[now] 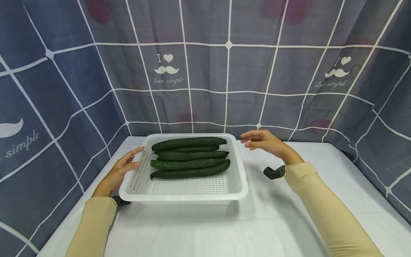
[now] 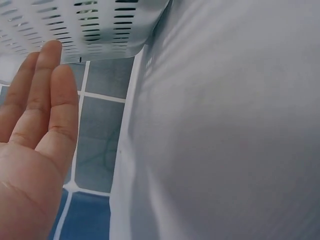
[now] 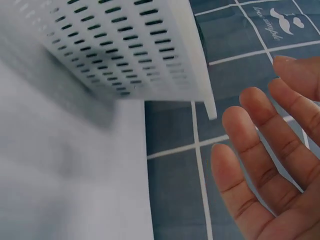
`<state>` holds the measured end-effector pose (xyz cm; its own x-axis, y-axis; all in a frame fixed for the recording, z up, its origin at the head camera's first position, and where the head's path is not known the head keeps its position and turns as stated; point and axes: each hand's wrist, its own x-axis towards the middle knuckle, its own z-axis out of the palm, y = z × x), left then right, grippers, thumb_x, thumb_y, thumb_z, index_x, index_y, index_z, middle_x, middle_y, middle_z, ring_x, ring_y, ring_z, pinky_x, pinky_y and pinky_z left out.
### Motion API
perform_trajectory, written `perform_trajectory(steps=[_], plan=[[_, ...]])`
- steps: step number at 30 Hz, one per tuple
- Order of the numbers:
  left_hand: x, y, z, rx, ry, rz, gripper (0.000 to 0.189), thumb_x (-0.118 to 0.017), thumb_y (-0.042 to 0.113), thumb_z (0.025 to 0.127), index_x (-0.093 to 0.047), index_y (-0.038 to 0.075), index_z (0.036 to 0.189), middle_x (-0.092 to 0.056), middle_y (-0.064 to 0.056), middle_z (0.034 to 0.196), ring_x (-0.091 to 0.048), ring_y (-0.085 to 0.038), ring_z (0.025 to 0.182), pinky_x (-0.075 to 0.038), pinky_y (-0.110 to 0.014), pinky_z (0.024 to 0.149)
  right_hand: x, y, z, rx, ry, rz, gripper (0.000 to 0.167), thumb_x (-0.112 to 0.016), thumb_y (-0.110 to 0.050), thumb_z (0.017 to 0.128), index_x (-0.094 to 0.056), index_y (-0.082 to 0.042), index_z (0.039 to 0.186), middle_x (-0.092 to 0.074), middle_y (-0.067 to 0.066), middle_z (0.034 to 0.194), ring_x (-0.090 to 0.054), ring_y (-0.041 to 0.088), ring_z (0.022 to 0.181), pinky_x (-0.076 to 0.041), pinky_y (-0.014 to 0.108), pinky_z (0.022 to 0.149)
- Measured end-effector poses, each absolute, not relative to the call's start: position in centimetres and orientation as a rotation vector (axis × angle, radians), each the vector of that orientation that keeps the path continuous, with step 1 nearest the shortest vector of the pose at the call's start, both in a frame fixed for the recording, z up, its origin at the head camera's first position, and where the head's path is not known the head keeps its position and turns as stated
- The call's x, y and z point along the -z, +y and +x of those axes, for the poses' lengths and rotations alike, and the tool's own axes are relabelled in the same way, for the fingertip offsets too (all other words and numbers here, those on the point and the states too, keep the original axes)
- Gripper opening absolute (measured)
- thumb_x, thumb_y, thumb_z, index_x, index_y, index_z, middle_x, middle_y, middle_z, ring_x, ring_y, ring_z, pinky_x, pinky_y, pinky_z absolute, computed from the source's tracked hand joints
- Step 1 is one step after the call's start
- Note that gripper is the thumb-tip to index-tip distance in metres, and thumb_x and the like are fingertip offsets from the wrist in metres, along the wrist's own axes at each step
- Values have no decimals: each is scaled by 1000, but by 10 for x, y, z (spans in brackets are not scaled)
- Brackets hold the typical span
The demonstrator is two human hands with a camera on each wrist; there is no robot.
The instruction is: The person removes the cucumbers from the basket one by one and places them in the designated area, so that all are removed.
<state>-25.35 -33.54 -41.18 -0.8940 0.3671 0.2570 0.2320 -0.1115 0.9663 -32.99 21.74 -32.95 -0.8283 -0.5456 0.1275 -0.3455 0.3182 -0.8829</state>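
A white plastic basket with slotted walls holds several dark green cucumbers, lying side by side toward its back. At the basket's left side is my left hand, its fingertips at the rim and its fingers fairly straight. The left wrist view shows that palm and the fingers extended beside the slotted wall. My right hand hovers just off the basket's back right corner, fingers loosely bent and holding nothing. In the right wrist view, a gap separates its fingertips from the basket rim.
The basket stands on a table with a white cloth. A grey-blue checked curtain hangs behind the table and along both sides. Dark wrist devices sit at both cuffs of the beige sleeves.
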Motion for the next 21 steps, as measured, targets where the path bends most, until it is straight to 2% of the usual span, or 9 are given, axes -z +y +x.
perform_trajectory(steps=[6,12,17,21], plan=[[412,-334,-253,-2167,2051,610,58,-52,1,109,-60,40,151,-61,11,140,-67,-12,118,-61,-36,86,323,202,-332,1496,2390,-823,47,-69,-4,101,-59,11,145,-68,28,136,-72,25,114,-56,31,93],[411,-334,-253,-2161,2057,605,56,-52,2,108,-61,40,149,-62,11,139,-67,-12,117,-61,-35,86,315,188,-335,1493,2382,-836,46,-70,-6,101,-60,10,144,-68,28,136,-72,21,113,-56,31,94],[410,-334,-254,-2165,2042,624,56,-51,3,109,-60,39,151,-61,12,141,-66,-11,118,-60,-35,88,307,177,-339,1483,2386,-848,43,-71,-7,101,-64,7,142,-68,29,136,-71,28,117,-56,32,94],[411,-334,-254,-2166,2042,604,56,-52,4,109,-60,40,150,-61,13,140,-65,-10,119,-59,-35,88,304,170,-342,1503,2349,-865,44,-69,-5,101,-62,9,142,-71,20,132,-70,23,115,-57,34,93]])
